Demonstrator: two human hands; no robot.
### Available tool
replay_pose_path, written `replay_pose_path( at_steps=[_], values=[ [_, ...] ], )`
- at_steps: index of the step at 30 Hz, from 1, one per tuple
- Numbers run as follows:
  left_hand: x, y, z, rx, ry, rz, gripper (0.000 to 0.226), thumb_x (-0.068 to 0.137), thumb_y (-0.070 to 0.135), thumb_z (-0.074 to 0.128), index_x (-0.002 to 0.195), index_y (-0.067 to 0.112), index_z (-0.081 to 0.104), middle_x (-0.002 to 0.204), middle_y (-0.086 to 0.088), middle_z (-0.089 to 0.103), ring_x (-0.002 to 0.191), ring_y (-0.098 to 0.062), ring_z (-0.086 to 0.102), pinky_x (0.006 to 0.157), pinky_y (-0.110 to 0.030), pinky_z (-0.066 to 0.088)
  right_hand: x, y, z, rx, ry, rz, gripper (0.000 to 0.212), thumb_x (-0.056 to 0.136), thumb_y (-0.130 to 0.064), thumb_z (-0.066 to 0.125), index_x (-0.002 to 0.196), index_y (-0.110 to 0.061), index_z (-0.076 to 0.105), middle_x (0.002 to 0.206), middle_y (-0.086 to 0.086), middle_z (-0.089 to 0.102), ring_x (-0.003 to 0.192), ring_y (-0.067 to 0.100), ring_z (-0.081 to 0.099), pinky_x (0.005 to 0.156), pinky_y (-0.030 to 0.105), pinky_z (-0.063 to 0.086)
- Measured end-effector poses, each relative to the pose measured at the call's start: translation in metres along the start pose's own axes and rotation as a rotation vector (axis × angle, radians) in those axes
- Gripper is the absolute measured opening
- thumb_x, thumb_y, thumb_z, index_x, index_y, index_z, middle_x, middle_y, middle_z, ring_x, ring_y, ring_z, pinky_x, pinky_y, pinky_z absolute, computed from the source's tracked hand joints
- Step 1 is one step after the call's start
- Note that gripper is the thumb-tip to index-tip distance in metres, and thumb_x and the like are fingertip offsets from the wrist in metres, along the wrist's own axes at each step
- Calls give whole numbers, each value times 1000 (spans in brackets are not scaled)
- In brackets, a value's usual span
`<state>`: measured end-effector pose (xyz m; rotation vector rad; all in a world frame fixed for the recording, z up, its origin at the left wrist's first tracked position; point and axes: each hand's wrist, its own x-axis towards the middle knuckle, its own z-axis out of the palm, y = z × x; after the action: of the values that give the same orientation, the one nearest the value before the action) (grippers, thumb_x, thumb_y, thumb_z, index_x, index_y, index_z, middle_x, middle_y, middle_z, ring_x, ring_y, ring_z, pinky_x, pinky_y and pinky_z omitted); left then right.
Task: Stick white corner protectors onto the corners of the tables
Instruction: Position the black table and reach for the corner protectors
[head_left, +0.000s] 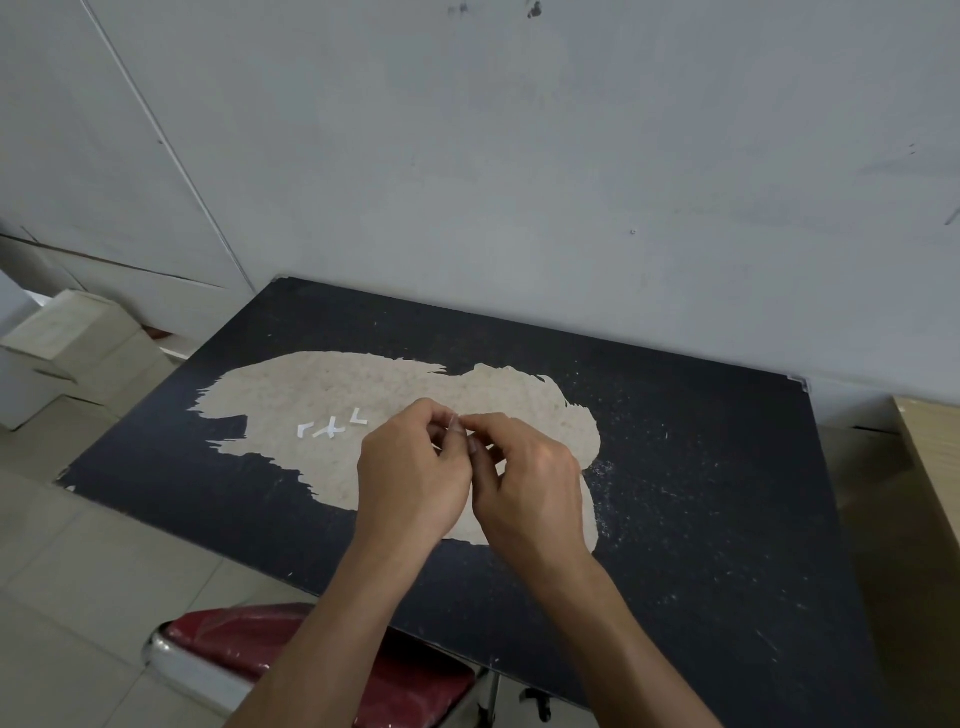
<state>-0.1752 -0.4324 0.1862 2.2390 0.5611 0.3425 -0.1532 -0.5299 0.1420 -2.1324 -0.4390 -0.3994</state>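
Grip: left hand (415, 470), right hand (527, 480) pinch protector (456, 423) over table (685, 467).

Your hands meet at mid-frame over the scratched black tabletop (701, 493).
Your left hand (415, 467) and right hand (530, 478) pinch a small pale sliver (455, 424) between their fingertips; it is too small to identify. Just left of them, a few white L-shaped corner protectors (332, 427) lie on the tabletop's worn beige patch. A red padded stool (249, 644) sits at lower left.
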Motion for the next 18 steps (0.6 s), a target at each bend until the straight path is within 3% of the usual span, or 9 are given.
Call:
replay_pose_path(
  at_steps=[4,8,12,18],
  values=[
    [-1,0,2,17,-5,6,10,99,21,57,93,21,65,85,8,68,77,-9,65,65,-17,47,0,-3,-3,10,-7,36,10,93,-18,64,100,-25,69,84,-14,72,74,5,67,61,30,55],
    [0,0,3,28,-4,7,11,99,22,57,91,22,65,84,8,68,77,-11,67,70,-22,52,-1,-3,-6,44,-23,84,5,94,-19,64,94,-24,65,80,-17,69,74,4,66,63,28,55],
    [-2,2,4,82,-21,16,10,98,25,59,90,26,65,83,11,68,73,-7,64,61,-13,40,0,-3,-8,70,21,107,8,94,-18,63,100,-22,66,81,-14,72,75,5,66,64,27,53],
    [-5,6,4,94,-7,3,10,97,29,59,95,28,69,88,12,71,76,-9,65,59,-13,34,3,1,-11,62,-5,155,4,94,-22,65,95,-25,66,83,-17,71,75,4,66,68,29,54]
  ],
)
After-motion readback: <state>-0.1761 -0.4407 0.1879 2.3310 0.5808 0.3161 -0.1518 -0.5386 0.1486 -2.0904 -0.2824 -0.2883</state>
